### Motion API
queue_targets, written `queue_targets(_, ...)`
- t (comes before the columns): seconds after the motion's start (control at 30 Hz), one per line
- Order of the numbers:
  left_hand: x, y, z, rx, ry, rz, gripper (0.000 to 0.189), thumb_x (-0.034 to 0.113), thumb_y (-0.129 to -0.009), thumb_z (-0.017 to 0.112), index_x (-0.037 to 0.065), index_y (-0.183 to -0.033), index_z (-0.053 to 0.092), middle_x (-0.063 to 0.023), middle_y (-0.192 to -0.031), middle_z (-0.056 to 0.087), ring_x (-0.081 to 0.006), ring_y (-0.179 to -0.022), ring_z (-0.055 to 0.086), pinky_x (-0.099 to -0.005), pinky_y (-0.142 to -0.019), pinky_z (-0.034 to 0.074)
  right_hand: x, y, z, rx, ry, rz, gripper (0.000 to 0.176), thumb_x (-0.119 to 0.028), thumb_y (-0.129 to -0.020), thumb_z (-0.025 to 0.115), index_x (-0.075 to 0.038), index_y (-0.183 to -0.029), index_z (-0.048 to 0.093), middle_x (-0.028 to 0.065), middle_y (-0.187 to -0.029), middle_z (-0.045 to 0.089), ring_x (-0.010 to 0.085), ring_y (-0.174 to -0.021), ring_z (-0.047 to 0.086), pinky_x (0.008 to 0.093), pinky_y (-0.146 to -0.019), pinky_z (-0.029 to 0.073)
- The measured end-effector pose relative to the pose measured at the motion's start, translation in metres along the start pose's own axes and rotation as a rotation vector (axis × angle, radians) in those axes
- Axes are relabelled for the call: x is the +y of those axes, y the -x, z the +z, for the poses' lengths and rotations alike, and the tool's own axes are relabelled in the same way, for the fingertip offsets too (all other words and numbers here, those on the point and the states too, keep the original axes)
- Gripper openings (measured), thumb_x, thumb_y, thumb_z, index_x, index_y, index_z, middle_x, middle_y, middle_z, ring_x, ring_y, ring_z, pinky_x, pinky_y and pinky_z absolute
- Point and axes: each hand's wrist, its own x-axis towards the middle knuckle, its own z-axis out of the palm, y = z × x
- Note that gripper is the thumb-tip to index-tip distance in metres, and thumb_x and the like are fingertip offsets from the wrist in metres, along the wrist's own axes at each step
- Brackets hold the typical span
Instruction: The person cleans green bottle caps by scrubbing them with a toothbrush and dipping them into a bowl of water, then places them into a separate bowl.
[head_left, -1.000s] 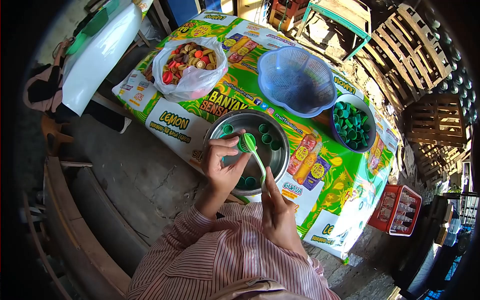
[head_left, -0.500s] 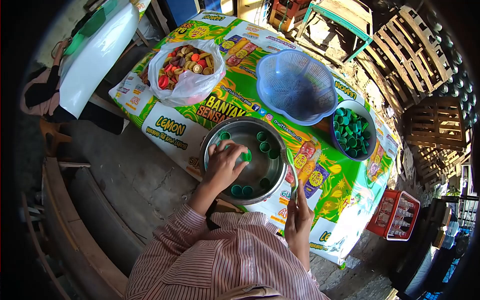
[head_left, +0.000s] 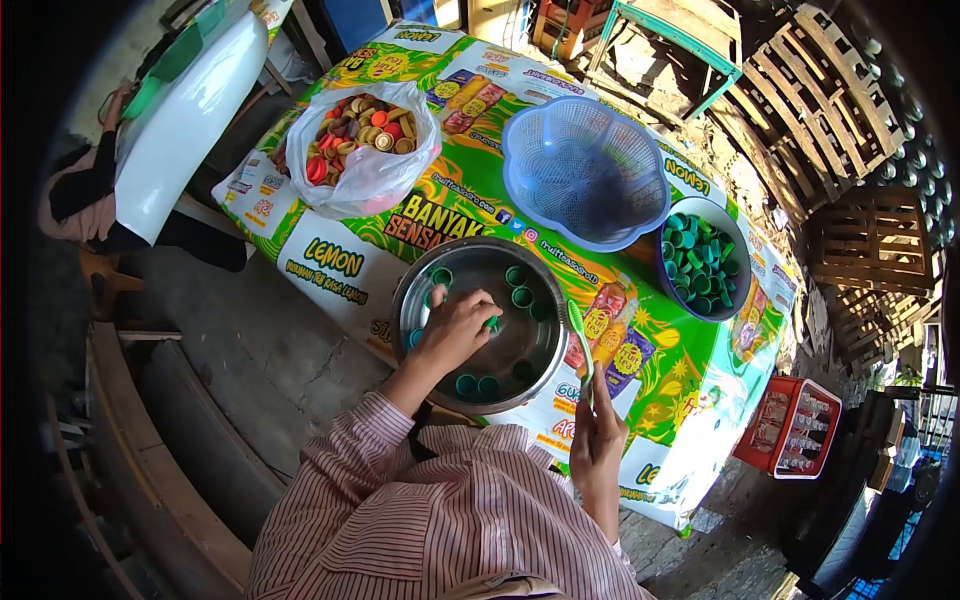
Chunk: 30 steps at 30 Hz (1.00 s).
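Note:
My left hand [head_left: 455, 328] is inside a round metal bowl [head_left: 541, 386], its fingers closed on a green bottle cap [head_left: 492, 322] that mostly hides behind them. Several more green caps lie in the bowl, among them a pair near the far side [head_left: 521, 297] and a pair near the side closest to me [head_left: 466, 385]. Right of the bowl, my right hand [head_left: 597, 432] grips a green toothbrush [head_left: 580, 338] by its handle, with the head pointing up and away from me, apart from the cap.
A white plastic bag [head_left: 365, 190] of red, brown and tan caps sits far left on the table. Beyond the bowl stands a blue mesh basket [head_left: 520, 190], beside a dark basin [head_left: 745, 262] of green caps. A red crate [head_left: 825, 425] is on the floor. Another person's arm [head_left: 112, 110] shows at left.
My left hand has turned and dropped slightly, so its cap is now more hidden. The toothbrush head stands a little farther from the bowl's rim. The whole view has shifted slightly.

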Motion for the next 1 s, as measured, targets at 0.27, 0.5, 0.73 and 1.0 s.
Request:
queue_targets(0.27, 0.019, -0.002, -0.057, 0.069, 0.093, -0.042, 0.058, 0.008, -0.068, 0.067, 0.016, -0.121, 0.047, 0.0014, -0.098, 0.064, -0.0135, -0.089, 0.058, -0.0372, -0.086, 0.024, 0.012, -0.001, -0.001, 0.01, 0.19, -0.175, 0.049, 0.002, -0.082, 0.05, -0.011, -0.129, 0.044, 0.0178, -0.09, 0.063, 0.0307, -0.077, 0.064, 0.0356, -0.063, 0.049)
queue_targets(0.5, 0.013, 0.002, -0.059, 0.063, 0.335, 0.03, 0.045, 0.003, -0.071, 0.065, 0.005, -0.113, 0.052, -0.0125, -0.101, 0.061, -0.0281, -0.094, 0.058, -0.0352, -0.082, 0.045, 0.011, -0.001, 0.0, 0.04, 0.2, -0.224, 0.048, 0.001, -0.082, 0.051, -0.011, -0.128, 0.046, 0.0156, -0.086, 0.063, 0.0294, -0.071, 0.063, 0.0349, -0.061, 0.048)
queue_targets(0.73, 0.034, -0.001, -0.086, 0.282, 0.439, 0.159, 0.029, 0.001, -0.072, 0.063, 0.001, -0.101, 0.059, -0.0138, -0.103, 0.058, -0.0315, -0.094, 0.056, -0.0364, -0.08, 0.046, 0.001, -0.003, -0.004, 0.041, 0.249, -0.261, 0.046, -0.001, -0.082, 0.052, -0.012, -0.127, 0.047, 0.0134, -0.082, 0.062, 0.0271, -0.063, 0.061, 0.035, -0.056, 0.047)
queue_targets(1.0, 0.028, 0.002, -0.078, 0.082, 0.34, 0.107, 0.027, -0.002, -0.071, 0.062, 0.0, -0.098, 0.059, -0.0111, -0.1, 0.059, -0.0298, -0.092, 0.057, -0.0344, -0.078, 0.047, -0.004, -0.001, -0.005, 0.065, 0.231, -0.296, 0.049, 0.002, -0.081, 0.051, -0.013, -0.128, 0.046, 0.015, -0.086, 0.063, 0.0266, -0.065, 0.063, 0.0342, -0.057, 0.049)
